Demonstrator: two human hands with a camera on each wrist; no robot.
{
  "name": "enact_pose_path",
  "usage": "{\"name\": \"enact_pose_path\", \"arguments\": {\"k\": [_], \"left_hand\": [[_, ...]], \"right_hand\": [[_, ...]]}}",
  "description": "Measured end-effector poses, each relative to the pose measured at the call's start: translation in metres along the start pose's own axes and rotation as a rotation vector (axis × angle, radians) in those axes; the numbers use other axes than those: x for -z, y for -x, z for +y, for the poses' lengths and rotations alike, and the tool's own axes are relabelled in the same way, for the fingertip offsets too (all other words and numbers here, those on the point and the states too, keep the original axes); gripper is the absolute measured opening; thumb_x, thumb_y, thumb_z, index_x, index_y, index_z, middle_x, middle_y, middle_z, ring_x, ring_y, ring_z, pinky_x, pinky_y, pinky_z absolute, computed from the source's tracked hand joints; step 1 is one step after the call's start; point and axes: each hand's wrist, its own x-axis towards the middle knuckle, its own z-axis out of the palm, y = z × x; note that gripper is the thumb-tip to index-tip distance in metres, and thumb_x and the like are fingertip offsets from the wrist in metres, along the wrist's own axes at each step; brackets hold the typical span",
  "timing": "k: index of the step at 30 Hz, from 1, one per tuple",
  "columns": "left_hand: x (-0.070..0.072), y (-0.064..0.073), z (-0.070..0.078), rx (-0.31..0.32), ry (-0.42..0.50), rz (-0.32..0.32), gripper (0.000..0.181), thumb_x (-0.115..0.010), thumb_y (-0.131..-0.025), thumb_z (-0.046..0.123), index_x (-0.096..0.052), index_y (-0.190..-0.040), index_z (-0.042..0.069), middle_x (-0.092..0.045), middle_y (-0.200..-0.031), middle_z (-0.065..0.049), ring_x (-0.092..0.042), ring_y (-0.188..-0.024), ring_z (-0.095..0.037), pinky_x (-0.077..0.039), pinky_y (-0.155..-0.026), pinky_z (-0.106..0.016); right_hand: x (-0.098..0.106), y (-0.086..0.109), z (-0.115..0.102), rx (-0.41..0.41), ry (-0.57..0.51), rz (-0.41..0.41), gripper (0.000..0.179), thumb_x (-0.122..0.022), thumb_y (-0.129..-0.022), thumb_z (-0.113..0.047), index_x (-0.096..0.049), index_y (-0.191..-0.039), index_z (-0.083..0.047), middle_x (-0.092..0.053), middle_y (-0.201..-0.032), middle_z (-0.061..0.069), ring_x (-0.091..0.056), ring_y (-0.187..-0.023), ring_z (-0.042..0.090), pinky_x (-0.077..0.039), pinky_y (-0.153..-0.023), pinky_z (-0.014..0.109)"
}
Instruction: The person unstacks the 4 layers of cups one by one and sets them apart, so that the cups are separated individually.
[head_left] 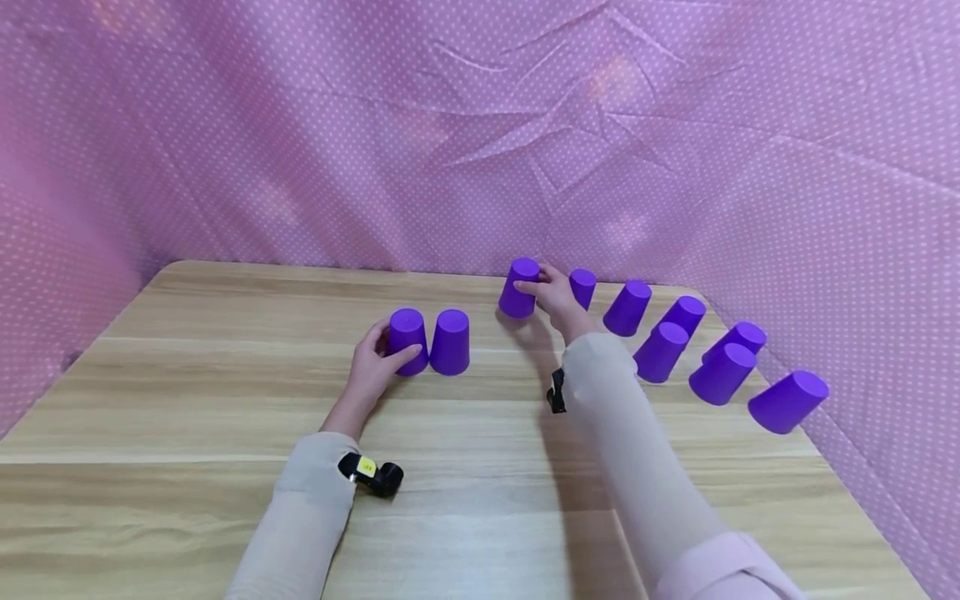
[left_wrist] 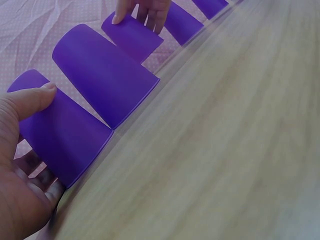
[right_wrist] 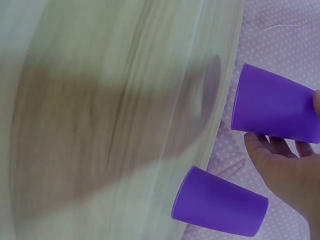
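Observation:
My left hand point(head_left: 371, 367) grips an upside-down purple cup point(head_left: 407, 327), thumb on the near side and fingers round the far side. That cup stands on the wooden table, close beside a second upside-down purple cup point(head_left: 450, 343). Farther back and to the right, my right hand point(head_left: 558, 302) holds another inverted purple cup point(head_left: 514, 298) between thumb and fingers. In the right wrist view this held cup point(right_wrist: 272, 102) is raised above the table, its shadow lying apart from it. The left wrist view has the left thumb point(left_wrist: 35, 102) across the gripped cup's side.
Several more upside-down purple cups stand on the right of the wooden table point(head_left: 465, 433), among them one near the back point(head_left: 582, 287) by the right hand and one tilted-looking at the far right point(head_left: 789, 402). A pink dotted cloth point(head_left: 480, 167) hangs behind and along the sides.

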Motion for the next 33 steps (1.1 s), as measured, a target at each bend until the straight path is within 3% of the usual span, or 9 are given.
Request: {"name": "enact_pose_path", "arguments": {"k": [13,19,22,24,26,29,33], "left_hand": [[0.000,0.001,0.000,0.000,-0.016,0.000,0.066,-0.069,-0.073,0.013,-0.035,-0.129,0.003,-0.041,-0.124,-0.017,-0.036,-0.115,-0.026,-0.027,-0.096,-0.033],[0.001,0.002,0.002,-0.012,-0.034,0.006,0.064,-0.068,-0.074,0.013,-0.036,-0.128,0.003,-0.042,-0.123,-0.017,-0.038,-0.114,-0.026,-0.028,-0.096,-0.033],[0.001,0.002,0.003,-0.012,-0.033,0.010,0.064,-0.068,-0.074,0.012,-0.036,-0.128,0.003,-0.043,-0.122,-0.018,-0.038,-0.113,-0.026,-0.029,-0.095,-0.033],[0.000,0.003,0.003,-0.009,-0.029,0.008,0.065,-0.068,-0.074,0.012,-0.036,-0.129,0.003,-0.042,-0.123,-0.017,-0.038,-0.113,-0.026,-0.029,-0.095,-0.033],[0.000,0.003,0.003,-0.007,-0.025,0.007,0.065,-0.068,-0.074,0.012,-0.036,-0.129,0.003,-0.042,-0.123,-0.017,-0.038,-0.113,-0.026,-0.029,-0.095,-0.033],[0.000,0.003,0.003,-0.006,-0.017,0.008,0.064,-0.069,-0.073,0.012,-0.036,-0.128,0.003,-0.042,-0.123,-0.017,-0.038,-0.113,-0.025,-0.029,-0.095,-0.033],[0.000,0.004,0.003,-0.008,-0.017,0.011,0.064,-0.069,-0.073,0.011,-0.037,-0.128,0.003,-0.043,-0.123,-0.017,-0.038,-0.113,-0.025,-0.028,-0.095,-0.032]], "right_hand": [[-0.008,-0.006,0.011,-0.051,-0.015,0.035,0.063,-0.063,-0.077,-0.006,-0.033,-0.132,-0.009,-0.038,-0.128,0.012,-0.037,-0.114,0.025,-0.033,-0.092,0.036],[-0.011,-0.003,0.006,-0.061,-0.014,0.039,0.063,-0.062,-0.078,-0.005,-0.032,-0.133,-0.010,-0.035,-0.130,0.013,-0.035,-0.116,0.025,-0.032,-0.093,0.036],[-0.010,-0.012,0.013,-0.058,-0.015,0.040,0.066,-0.066,-0.075,-0.006,-0.034,-0.132,-0.012,-0.037,-0.129,0.014,-0.038,-0.114,0.025,-0.034,-0.092,0.035],[-0.005,-0.032,0.030,-0.029,-0.035,0.040,0.069,-0.071,-0.070,-0.009,-0.037,-0.131,-0.016,-0.041,-0.126,0.012,-0.042,-0.110,0.023,-0.038,-0.088,0.032],[-0.004,-0.041,0.038,-0.023,-0.037,0.041,0.070,-0.072,-0.069,-0.011,-0.038,-0.130,-0.017,-0.042,-0.125,0.010,-0.043,-0.109,0.023,-0.038,-0.087,0.032],[-0.005,-0.038,0.035,-0.023,-0.027,0.045,0.069,-0.069,-0.073,-0.009,-0.034,-0.132,-0.015,-0.041,-0.126,0.011,-0.042,-0.111,0.023,-0.037,-0.089,0.032],[-0.010,-0.010,0.013,-0.069,-0.036,0.037,0.065,-0.062,-0.077,-0.002,-0.030,-0.134,-0.009,-0.038,-0.128,0.015,-0.039,-0.114,0.027,-0.033,-0.093,0.035]]}}
